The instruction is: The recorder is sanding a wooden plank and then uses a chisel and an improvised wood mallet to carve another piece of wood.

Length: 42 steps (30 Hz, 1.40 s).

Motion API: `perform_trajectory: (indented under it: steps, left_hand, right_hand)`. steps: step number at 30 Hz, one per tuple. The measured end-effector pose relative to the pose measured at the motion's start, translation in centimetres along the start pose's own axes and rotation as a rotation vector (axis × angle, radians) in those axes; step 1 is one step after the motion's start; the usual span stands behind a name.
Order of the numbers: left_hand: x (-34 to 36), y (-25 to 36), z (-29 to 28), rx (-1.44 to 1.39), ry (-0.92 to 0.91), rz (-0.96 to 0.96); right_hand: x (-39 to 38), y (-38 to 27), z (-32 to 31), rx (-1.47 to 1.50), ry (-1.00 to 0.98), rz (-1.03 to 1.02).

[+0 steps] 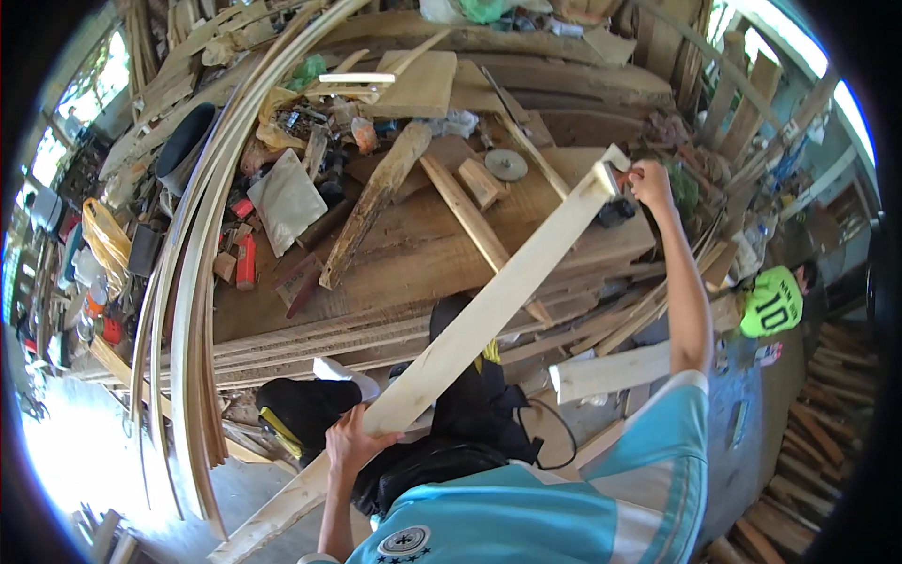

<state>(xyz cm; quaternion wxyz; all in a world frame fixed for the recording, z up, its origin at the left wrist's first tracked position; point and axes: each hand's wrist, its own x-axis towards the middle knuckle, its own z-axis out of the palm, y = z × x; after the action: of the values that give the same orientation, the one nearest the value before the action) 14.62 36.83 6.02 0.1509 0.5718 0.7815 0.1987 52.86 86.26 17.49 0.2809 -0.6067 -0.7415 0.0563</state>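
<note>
A long pale plank (pixel 489 311) slants across my body from the lower left to the upper right. My left hand (pixel 357 434) is closed around its lower part. At the plank's upper end, my right hand (pixel 649 183) grips a small red-handled tool (pixel 628 177), which is partly hidden by my fingers and the plank. A dark object (pixel 615 214) sits just below that end, too unclear to name.
A cluttered stack of boards (pixel 395 320) lies ahead, bearing offcuts, a metal disc (pixel 505 164) and a rough slab (pixel 376 202). Long bent strips (pixel 202 282) stand at the left. A person in green (pixel 766 305) is at the right, beside piled wood (pixel 827 432).
</note>
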Motion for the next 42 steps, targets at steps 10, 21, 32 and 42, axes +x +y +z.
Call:
perform_trajectory:
  steps: [10, 21, 32, 42]
  left_hand:
    - [-2.5, 1.2, -1.1, 0.160, 0.151, -0.050]
    - [-4.5, -1.4, -4.3, 0.014, 0.029, -0.160]
    - [7.5, -4.9, -20.7, 0.089, 0.276, -0.066]
    - [38.3, -11.4, -25.3, 0.239, 0.469, -0.229]
  right_hand:
    - [-8.9, -8.0, 5.3, -0.298, -0.225, -0.432]
    - [-32.7, -21.9, -2.6, 0.737, -0.614, -0.575]
    - [-33.0, -20.1, 2.0, 1.127, -0.933, 0.357]
    - [-32.2, -20.4, 8.4, 1.095, -0.834, 0.275]
